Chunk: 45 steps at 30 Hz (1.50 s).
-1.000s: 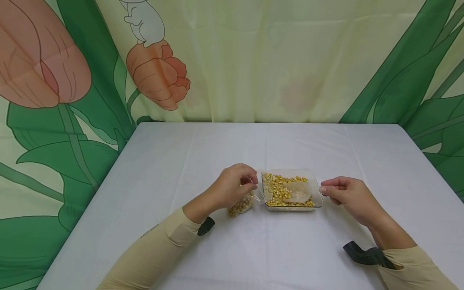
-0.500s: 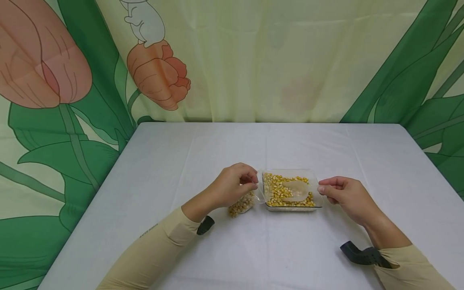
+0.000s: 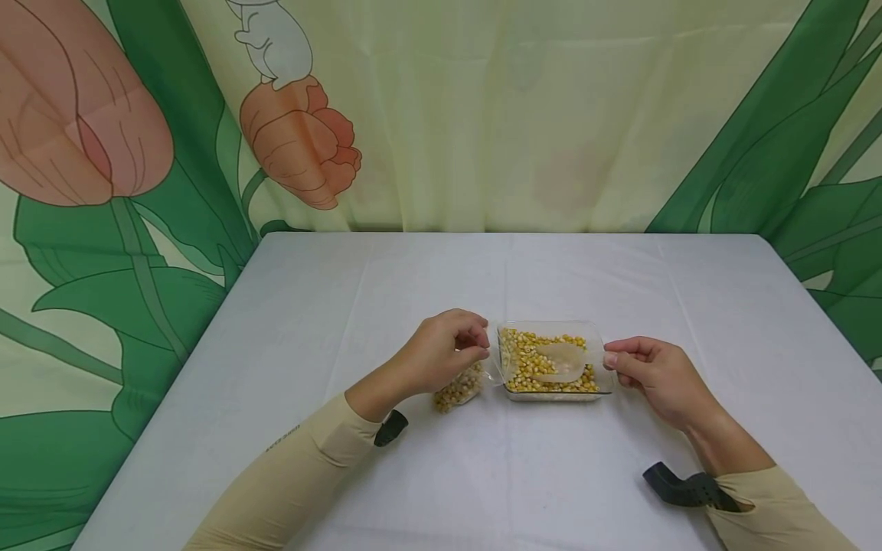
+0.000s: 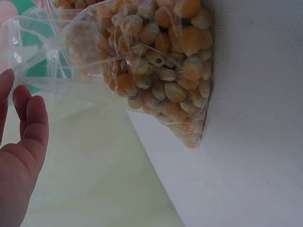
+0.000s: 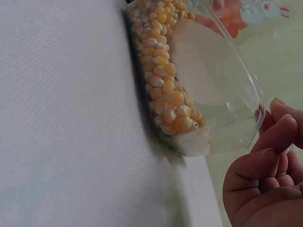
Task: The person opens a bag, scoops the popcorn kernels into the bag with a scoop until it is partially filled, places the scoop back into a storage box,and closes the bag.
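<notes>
A clear rectangular container (image 3: 544,396) holds yellow corn kernels (image 5: 165,94). Among the kernels is a pale oval piece (image 3: 560,362) whose kind I cannot tell; in the right wrist view it looks like a pale sheet (image 5: 203,61) above the kernels. Left of the container, a clear plastic bag (image 4: 156,61) of corn kernels sits on the table. The left hand (image 3: 451,348) pinches the bag's thin upper edge, close to the container's left side. On the other side, the right hand (image 3: 654,379) pinches the container's right rim between thumb and fingers.
A white cloth covers the table (image 3: 331,306). Behind it hangs a curtain (image 3: 482,115) printed with tulips and leaves. A black wrist mount (image 3: 689,488) juts out below the right hand, and another black mount (image 3: 390,428) is at the left wrist.
The right hand has shifted slightly left against the container's rim, and the pale piece appears a little further left. The left hand and the bag have hardly moved.
</notes>
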{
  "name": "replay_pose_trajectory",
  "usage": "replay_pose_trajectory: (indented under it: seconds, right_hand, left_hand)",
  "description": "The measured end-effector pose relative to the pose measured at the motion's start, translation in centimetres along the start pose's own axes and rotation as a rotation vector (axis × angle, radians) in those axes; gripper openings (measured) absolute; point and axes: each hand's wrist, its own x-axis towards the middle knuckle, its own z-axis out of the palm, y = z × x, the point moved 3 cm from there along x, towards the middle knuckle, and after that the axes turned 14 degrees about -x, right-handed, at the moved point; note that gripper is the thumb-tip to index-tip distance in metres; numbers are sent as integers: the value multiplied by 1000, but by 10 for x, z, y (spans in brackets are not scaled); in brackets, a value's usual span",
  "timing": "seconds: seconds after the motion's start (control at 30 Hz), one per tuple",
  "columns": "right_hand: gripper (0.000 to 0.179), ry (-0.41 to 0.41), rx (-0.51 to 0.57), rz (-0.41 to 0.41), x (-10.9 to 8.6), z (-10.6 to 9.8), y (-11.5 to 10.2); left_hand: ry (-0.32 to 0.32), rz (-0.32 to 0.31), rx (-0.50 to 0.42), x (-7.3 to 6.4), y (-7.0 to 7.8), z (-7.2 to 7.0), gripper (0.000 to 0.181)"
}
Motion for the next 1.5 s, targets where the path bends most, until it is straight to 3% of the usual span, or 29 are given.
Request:
replay_pose_trajectory:
  seconds: [0.1, 0.33, 0.53, 0.67, 0.83, 1.0, 1.3, 1.5]
  right_hand:
    - [8, -5, 54, -13, 1, 0, 2]
    - [12, 1, 68, -11, 2, 0, 4]
    - [12, -2, 77, -22, 1, 0, 3]
    - [13, -3, 80, -18, 1, 0, 2]
    - [12, 1, 70, -1, 2, 0, 2]
    - [12, 2, 64, 7, 2, 0, 3]
    - [8, 5, 30, 8, 0, 0, 1]
    - [12, 9, 68, -3, -1, 1, 2]
  left_hand:
    - [2, -35, -13, 0, -1, 0, 10]
    - [-3, -107, -1, 1, -3, -1, 15]
    - [12, -93, -30, 2, -6, 0, 12]
    - [18, -107, -45, 3, -7, 0, 41]
    - [21, -241, -113, 4, -8, 0, 63]
    - [33, -372, -196, 3, -9, -1, 60]
    - [27, -355, -204, 2, -10, -2, 49]
    - [23, -346, -208, 2, -11, -2, 47]
